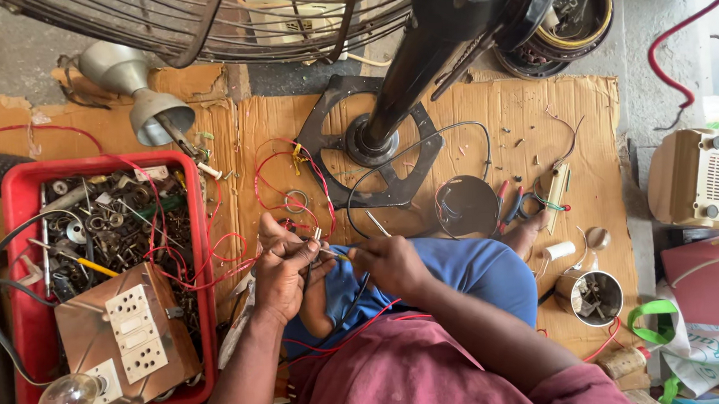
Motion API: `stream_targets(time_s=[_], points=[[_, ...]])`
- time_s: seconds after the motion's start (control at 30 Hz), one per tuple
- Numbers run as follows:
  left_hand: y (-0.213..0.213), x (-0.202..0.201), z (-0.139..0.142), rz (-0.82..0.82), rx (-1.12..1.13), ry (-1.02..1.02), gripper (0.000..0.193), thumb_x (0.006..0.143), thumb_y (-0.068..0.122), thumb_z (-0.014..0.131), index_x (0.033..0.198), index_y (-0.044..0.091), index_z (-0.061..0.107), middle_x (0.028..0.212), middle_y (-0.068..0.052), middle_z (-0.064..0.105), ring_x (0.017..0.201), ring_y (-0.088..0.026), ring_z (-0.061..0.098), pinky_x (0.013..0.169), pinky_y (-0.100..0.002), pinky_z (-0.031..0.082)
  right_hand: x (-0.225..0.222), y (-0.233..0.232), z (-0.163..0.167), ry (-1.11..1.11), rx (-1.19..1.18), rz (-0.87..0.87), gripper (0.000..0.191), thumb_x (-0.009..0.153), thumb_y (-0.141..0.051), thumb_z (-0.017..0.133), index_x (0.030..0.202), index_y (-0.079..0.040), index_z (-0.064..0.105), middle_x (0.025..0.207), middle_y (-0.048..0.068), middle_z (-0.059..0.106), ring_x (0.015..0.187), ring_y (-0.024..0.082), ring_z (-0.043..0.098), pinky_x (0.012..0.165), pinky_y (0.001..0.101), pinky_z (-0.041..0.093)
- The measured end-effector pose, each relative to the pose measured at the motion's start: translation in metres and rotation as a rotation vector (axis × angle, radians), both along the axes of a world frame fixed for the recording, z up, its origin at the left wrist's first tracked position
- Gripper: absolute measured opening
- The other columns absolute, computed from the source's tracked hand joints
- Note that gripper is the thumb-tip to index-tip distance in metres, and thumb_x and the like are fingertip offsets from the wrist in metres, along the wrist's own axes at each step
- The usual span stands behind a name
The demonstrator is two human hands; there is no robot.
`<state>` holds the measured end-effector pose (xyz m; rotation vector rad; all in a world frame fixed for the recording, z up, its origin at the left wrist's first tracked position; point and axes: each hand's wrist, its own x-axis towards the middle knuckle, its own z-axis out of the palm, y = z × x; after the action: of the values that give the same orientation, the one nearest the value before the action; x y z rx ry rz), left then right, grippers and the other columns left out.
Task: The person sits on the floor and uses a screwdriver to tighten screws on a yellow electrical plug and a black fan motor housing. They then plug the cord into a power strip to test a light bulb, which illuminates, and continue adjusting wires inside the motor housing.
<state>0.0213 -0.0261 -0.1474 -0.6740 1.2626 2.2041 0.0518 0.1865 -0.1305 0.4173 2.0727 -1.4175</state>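
Between red parts tray point(19, 244) and fan base point(371, 148), hands point(285, 271) pinching wires point(329, 253).

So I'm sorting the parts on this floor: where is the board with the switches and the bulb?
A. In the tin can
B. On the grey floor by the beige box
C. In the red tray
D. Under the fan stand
C: the board with its bulb lies in the red tray, beside the left hand.
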Motion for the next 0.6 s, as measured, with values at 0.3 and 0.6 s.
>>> stream_targets(time_s=[0.3,0.6], points=[[0.005,-0.004,0.006,0.022,0.035,-0.055,0.004,0.090,0.000,0.068,0.087,0.002,0.065,0.088,-0.014,0.073,0.081,-0.027,0.074,0.074,-0.045,0.066,0.005,0.006,-0.009,0.573,0.087,0.150,0.037,0.082,-0.036,0.084,0.108,-0.011,0.079,0.082,0.001,0.074,0.065,0.008,0.068,0.058,0.0253,0.053],[-0.001,-0.006,0.010,-0.010,0.113,-0.030,0.006,0.093,0.002,0.068,0.087,0.003,0.067,0.090,-0.012,0.074,0.083,-0.024,0.076,0.075,-0.045,0.066,-0.024,0.011,-0.010,-0.571,-0.481,-0.151,0.046,0.097,-0.042,0.072,0.114,0.000,0.079,0.079,0.007,0.070,0.059,0.012,0.051,0.049,0.0289,0.034]])
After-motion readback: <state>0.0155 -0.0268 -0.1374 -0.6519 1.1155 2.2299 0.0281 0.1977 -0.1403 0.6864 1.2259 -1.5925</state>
